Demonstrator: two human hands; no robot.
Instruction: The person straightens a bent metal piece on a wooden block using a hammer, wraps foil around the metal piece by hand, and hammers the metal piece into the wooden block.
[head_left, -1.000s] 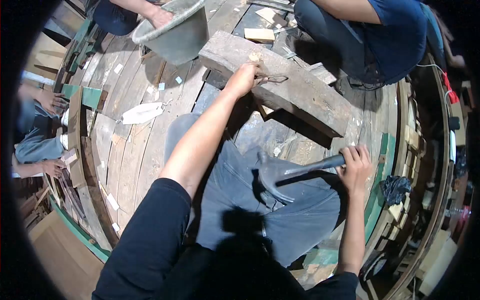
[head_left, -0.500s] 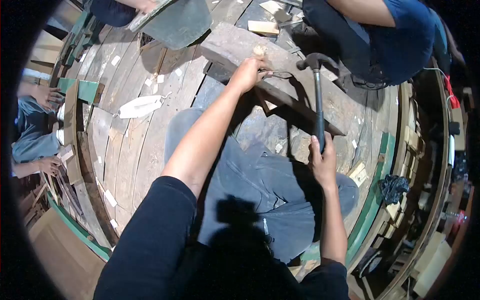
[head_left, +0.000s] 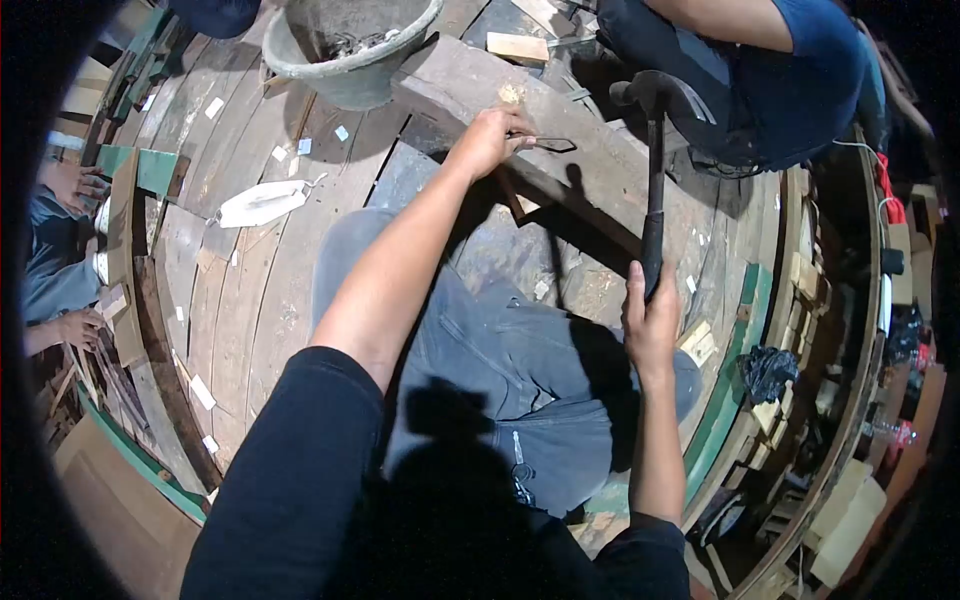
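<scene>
While the hammer claw (head_left: pixel 690 98) curves, timber (head_left: pixel 603 157) lies squared.

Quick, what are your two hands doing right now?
Left hand: closed, holding a thin metal loop over the wood block.
Right hand: closed, holding the hammer by its handle.

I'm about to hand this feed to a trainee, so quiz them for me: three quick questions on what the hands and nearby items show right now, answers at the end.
1. The right hand has the hammer: A) lying on the lap; B) raised; C) lying on the floor.
2. True or false: the white mask lies on the floor.
3. Fill in: the left hand holds a thin metal piece at the thick wooden ____.

Key: 1 B; 2 true; 3 beam.
</scene>
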